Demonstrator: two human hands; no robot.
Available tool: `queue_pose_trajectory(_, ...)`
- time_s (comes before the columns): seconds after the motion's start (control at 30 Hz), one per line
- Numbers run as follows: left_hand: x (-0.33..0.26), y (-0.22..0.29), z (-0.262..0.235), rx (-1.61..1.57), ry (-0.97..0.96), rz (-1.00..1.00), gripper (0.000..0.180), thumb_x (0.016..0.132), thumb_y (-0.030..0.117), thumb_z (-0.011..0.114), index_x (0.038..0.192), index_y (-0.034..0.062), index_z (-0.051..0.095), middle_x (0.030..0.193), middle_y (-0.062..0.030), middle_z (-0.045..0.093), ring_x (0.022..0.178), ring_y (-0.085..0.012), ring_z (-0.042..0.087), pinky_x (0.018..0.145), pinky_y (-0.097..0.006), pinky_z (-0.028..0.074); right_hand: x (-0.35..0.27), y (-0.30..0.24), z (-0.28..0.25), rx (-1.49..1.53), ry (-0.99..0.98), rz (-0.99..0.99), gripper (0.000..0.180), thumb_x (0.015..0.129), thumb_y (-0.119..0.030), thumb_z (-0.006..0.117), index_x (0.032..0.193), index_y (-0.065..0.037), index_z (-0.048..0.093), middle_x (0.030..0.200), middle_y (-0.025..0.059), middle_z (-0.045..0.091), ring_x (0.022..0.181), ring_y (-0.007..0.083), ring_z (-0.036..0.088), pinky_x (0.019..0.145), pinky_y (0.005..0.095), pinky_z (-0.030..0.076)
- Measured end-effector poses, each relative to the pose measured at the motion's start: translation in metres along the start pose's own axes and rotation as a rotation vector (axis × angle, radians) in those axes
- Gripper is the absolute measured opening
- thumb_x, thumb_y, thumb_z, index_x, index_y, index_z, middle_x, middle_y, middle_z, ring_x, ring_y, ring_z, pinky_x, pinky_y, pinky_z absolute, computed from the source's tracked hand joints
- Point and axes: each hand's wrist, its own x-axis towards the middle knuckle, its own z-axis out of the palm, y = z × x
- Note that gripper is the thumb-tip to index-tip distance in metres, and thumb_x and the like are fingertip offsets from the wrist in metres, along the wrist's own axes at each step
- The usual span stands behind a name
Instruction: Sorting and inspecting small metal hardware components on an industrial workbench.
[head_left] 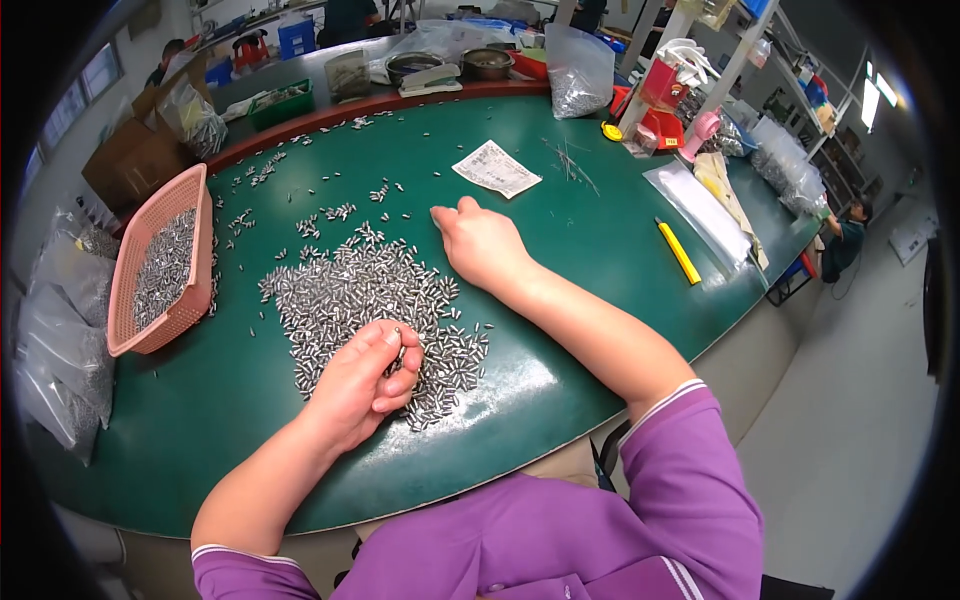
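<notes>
A wide heap of small silvery metal pins with dark bands [350,285] lies spread over the green table. Above its near edge, my left hand [365,385] is closed, thumb against curled fingers, pinching at least one small metal pin [398,333]. My right hand [480,240] rests at the table just beyond the heap's right side, fingers curled in and knuckles up. Whatever its fingertips hold, if anything, is hidden. Past that hand lies a printed paper slip [497,169]. Small groups of loose pins [340,212] are scattered beyond the heap.
At the left edge stands a pink plastic basket [188,318] holding many pins, beside filled clear bags [65,340]. A yellow-handled cutter [679,252] and a flat clear bag [700,215] lie right. Thin wires [572,165], a full bag [580,75] and bowls [487,64] sit farther back.
</notes>
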Motion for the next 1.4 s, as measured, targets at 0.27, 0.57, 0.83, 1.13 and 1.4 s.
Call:
queue_pose_trajectory(0.27,-0.001,0.000,0.000,-0.003,0.026,-0.010,0.014,0.095,0.015,0.036,0.095,0.0048,0.046,0.080,-0.0055,0.047,0.053,-0.0069,0.034,0.040,-0.017,0.027,0.007,0.019,-0.002,-0.060,-0.153,0.222,0.024,0.079,-0.010,0.041,0.097,-0.001,0.054,0.084,0.0187,0.058,0.075,0.0320,0.061,0.064,0.0416,0.050)
queue_pose_trajectory(0.57,-0.003,-0.005,0.002,0.007,0.022,-0.023,0.013,0.095,0.015,0.036,0.095,0.0057,0.045,0.080,-0.0065,0.047,0.052,-0.0070,0.033,0.040,-0.017,0.027,-0.037,0.071,-0.038,-0.155,-0.162,0.357,0.027,0.086,-0.017,0.038,0.104,-0.005,0.053,0.083,0.0189,0.059,0.074,0.0346,0.060,0.066,0.0434,0.049)
queue_pose_trajectory(0.83,-0.007,-0.005,0.007,-0.005,0.027,-0.039,0.012,0.095,0.015,0.036,0.095,0.0071,0.045,0.079,-0.0059,0.047,0.051,-0.0068,0.034,0.040,-0.017,0.027,-0.021,0.098,-0.027,-0.185,-0.138,0.449,0.030,0.087,-0.018,0.036,0.108,-0.006,0.054,0.087,0.0191,0.059,0.078,0.0344,0.060,0.068,0.0431,0.049)
queue_pose_trajectory(1.13,-0.006,-0.004,0.009,0.000,0.071,-0.046,0.012,0.095,0.017,0.036,0.093,0.0073,0.044,0.077,-0.0051,0.046,0.052,-0.0068,0.034,0.039,-0.016,0.027,-0.065,0.105,-0.069,-0.236,-0.249,0.726,0.027,0.082,-0.010,0.038,0.102,0.003,0.051,0.095,0.0182,0.060,0.087,0.0306,0.060,0.074,0.0388,0.050)
queue_pose_trajectory(1.4,-0.005,-0.005,0.009,0.014,0.077,-0.030,0.013,0.095,0.018,0.037,0.094,0.0079,0.045,0.077,-0.0039,0.045,0.051,-0.0055,0.034,0.038,-0.015,0.027,-0.185,0.089,-0.144,-0.340,-0.150,0.846,0.032,0.084,-0.015,0.040,0.110,0.003,0.047,0.085,0.0217,0.059,0.074,0.0354,0.061,0.066,0.0444,0.050)
